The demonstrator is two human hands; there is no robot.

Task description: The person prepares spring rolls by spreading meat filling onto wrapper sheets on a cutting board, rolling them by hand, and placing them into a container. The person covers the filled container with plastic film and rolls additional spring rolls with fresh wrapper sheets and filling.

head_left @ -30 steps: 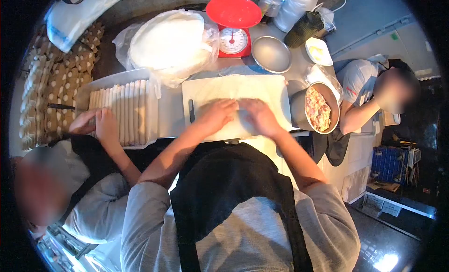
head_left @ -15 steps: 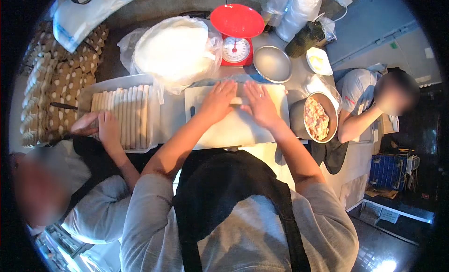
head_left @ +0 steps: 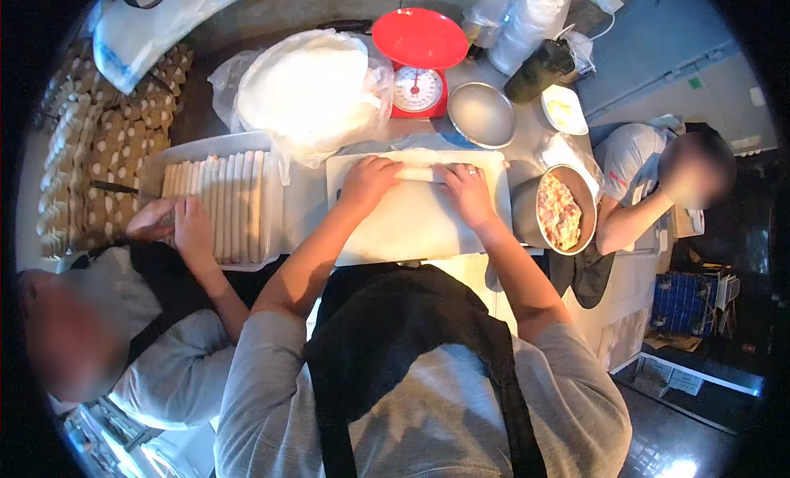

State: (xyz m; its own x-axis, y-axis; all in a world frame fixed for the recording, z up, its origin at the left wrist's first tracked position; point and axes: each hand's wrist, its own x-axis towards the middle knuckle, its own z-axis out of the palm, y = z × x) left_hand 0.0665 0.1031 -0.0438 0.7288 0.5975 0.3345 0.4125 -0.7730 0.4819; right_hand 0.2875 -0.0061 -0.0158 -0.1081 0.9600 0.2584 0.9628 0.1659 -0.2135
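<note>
Hands on the roll: keeping the wrap tight and even

Both hands lie palm-down on a pale rolled wrapper [head_left: 418,174] at the far edge of the white cutting board [head_left: 411,227]. Left hand [head_left: 368,182] covers the roll's left end; right hand [head_left: 467,192] covers its right end, with a ring showing on one finger. Fingers are curled loosely over the roll, neither flat open nor clenched.

For a good result, judged from this position:
- Press evenly with both palms so the cylinder keeps one thickness along its length
- Hold the ends in, so filling does not squeeze out sideways
- Keep the seam underneath

Around the board on the worktop [head_left: 306,200]: a metal bowl of chopped filling [head_left: 558,211] just to the right, a bagged stack of round wrappers [head_left: 304,79] behind, a red kitchen scale [head_left: 417,60] beside it, and a tray of finished rolls [head_left: 222,202] to the left, where a co-worker's hands [head_left: 173,223] rest at the near edge
</note>
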